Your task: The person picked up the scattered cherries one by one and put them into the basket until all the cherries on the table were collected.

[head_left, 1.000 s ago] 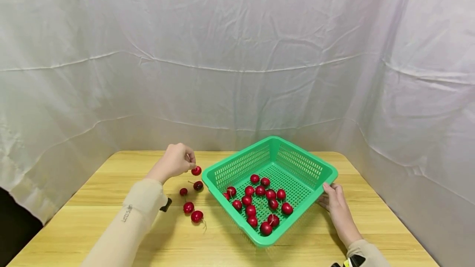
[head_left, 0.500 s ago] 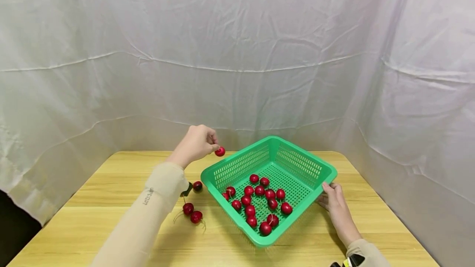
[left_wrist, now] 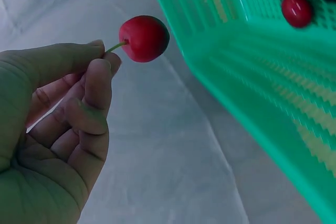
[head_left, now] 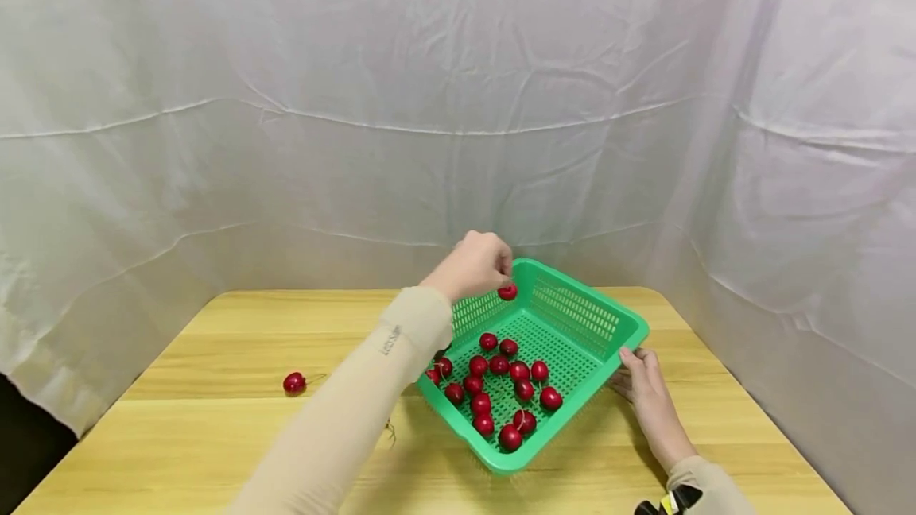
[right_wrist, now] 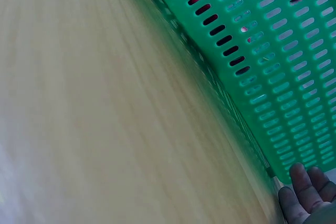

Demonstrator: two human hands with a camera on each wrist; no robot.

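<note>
A red cherry (head_left: 507,292) hangs by its thin green stem from my left hand (head_left: 472,265), whose thumb and fingertips pinch the stem. In the head view it is over the back left part of the green plastic basket (head_left: 583,308); the left wrist view has the cherry (left_wrist: 144,39) beside the basket rim. Several cherries (head_left: 498,365) lie on the basket's slotted floor, mostly toward the near left. My right hand (head_left: 653,412) holds the basket's right side, thumb on the rim. In the right wrist view, fingers (right_wrist: 302,184) reach the outer wall from below.
One stemmed cherry (head_left: 294,383) lies on the wooden table (head_left: 215,435) to the left. A stem pokes out beside my left sleeve (head_left: 365,396), which hides that part of the table. White cloth (head_left: 458,102) hangs behind and at both sides.
My left hand has lifted the cherry off the table and carried it right, over the basket. Its forearm now covers the cherries left of the basket and uncovers another farther left. My right hand stays put.
</note>
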